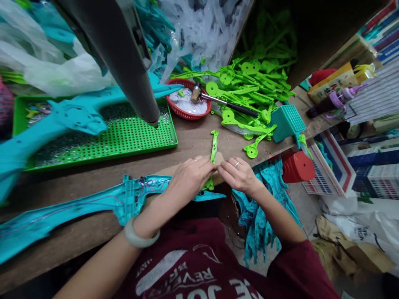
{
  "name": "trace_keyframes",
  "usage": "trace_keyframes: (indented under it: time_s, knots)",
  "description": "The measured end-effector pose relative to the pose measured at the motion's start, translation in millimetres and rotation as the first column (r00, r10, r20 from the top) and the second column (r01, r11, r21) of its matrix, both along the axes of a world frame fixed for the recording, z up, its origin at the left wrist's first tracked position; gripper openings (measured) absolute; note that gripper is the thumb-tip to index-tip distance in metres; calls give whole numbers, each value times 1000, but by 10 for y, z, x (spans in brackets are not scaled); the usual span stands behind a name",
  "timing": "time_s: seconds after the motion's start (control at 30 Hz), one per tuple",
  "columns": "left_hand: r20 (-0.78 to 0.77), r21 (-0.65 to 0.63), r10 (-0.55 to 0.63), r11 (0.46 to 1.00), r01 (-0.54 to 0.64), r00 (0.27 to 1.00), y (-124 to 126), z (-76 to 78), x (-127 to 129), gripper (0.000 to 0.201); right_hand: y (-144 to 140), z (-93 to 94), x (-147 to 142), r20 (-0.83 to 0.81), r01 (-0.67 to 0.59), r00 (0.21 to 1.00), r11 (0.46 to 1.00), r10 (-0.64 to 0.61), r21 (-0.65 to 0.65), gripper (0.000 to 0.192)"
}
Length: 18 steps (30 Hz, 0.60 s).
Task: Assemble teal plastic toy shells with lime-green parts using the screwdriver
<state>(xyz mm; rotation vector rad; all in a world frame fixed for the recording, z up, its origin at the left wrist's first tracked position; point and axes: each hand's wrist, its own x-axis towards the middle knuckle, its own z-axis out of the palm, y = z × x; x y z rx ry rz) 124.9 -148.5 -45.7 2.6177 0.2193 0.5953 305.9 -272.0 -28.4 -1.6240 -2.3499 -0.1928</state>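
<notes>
Both hands' fingers (208, 165) pinching green strip (213, 146), apparently its lower half, top protruding

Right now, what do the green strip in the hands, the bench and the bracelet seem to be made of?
Green strip, pinched by left hand and right hand: likely moulded plastic, one bright even colour, slight gloss, round ends with holes.
Bench: looks like wood or board, dull brown, scuffed.
Bracelet: pale, smooth, glossy; perhaps stone or plastic, I cannot tell which.
</notes>
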Motion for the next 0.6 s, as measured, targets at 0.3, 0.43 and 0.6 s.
trace_keyframes:
  time_s: [0.3,0.43,0.6]
  knots:
    - [101,292,-38,956,7,994,-55,33,5,21,51,78,-258,-653,180,414,760,-634,-624,16]
    - [151,293,-62,956,16,987,-52,50,-3,23,49,123,-281,-608,-141,120,593,-785,-793,21]
    - [140,96,-3,995,-11,990,-15,17,-2,20,-104,52,-264,-633,335,599,872,-490,-358,26]
